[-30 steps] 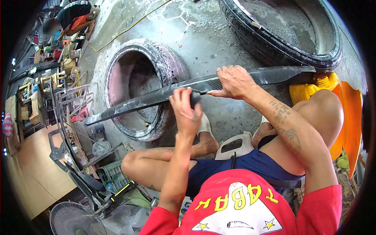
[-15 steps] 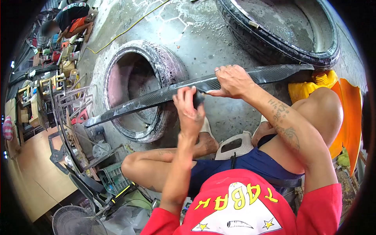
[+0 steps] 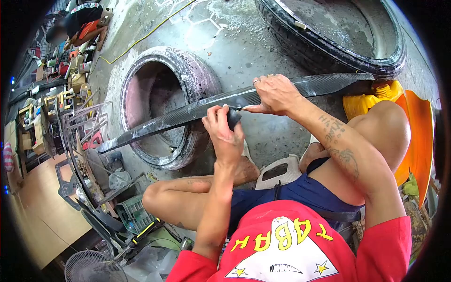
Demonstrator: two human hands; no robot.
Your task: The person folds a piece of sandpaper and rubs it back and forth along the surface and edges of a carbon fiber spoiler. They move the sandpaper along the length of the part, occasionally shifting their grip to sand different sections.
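A long, dark strip with a carbon-fibre weave slants across the view, whitish marks along its surface. It passes over the upright-leaning tyre on the left, and its far right end is near the large tyre. My right hand grips the strip near its middle, fingers over the upper edge and thumb stretched along the lower side. Just left of it, my left hand is closed around a small black block at the strip's lower edge.
A yellow plastic container and an orange panel are at my right. A green crate, a fan and a wooden board are on the left. Another person bends over at the upper left. A yellow cord crosses the floor.
My left hand has shifted slightly left, with the black block tilted more upright in it. My right hand keeps its grip; the whole view has moved a little.
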